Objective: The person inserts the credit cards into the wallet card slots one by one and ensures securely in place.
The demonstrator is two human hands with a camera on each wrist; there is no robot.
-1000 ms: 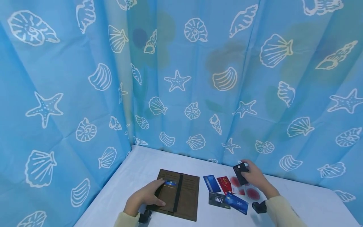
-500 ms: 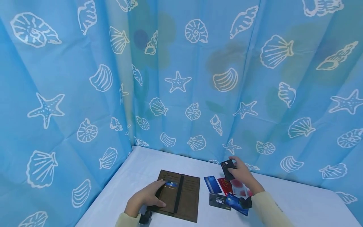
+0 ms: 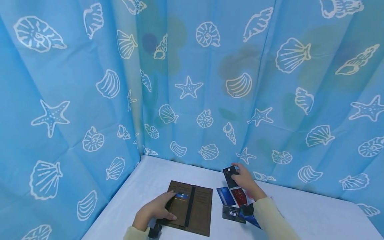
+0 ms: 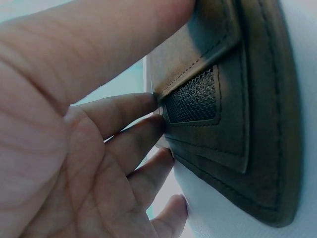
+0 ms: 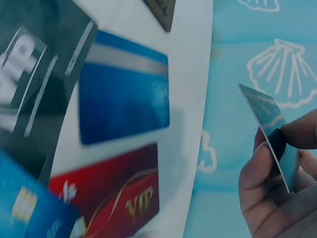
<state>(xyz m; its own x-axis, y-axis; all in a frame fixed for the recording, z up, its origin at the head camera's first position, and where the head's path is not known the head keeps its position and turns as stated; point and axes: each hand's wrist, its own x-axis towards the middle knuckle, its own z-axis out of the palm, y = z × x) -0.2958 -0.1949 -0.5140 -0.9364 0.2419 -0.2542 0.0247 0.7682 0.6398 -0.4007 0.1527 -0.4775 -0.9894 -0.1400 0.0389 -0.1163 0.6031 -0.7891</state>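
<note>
A brown wallet (image 3: 201,213) lies spread flat on the white table, with a dark strap down its middle and a blue card (image 3: 182,196) showing in a left-side slot. My left hand (image 3: 156,207) rests at the wallet's left edge, thumb over the leather, and in the left wrist view its other fingers (image 4: 136,141) extend to the wallet's edge. My right hand (image 3: 246,180) pinches a black bank card (image 3: 230,176) with a chip between thumb and fingers, raised near the back of the table. In the right wrist view this card (image 5: 270,129) appears nearly edge-on.
Right of the wallet lie a blue striped card (image 3: 226,196), a red VIP card (image 3: 239,197), a dark VIP card (image 3: 233,214) and another blue card (image 3: 251,220), partly hidden by the right wrist. A blue shell-patterned curtain (image 3: 192,100) hangs behind the table.
My right hand has moved left with the black card, from over the right end of the card group to behind the blue striped card. My left hand stays at the wallet.
</note>
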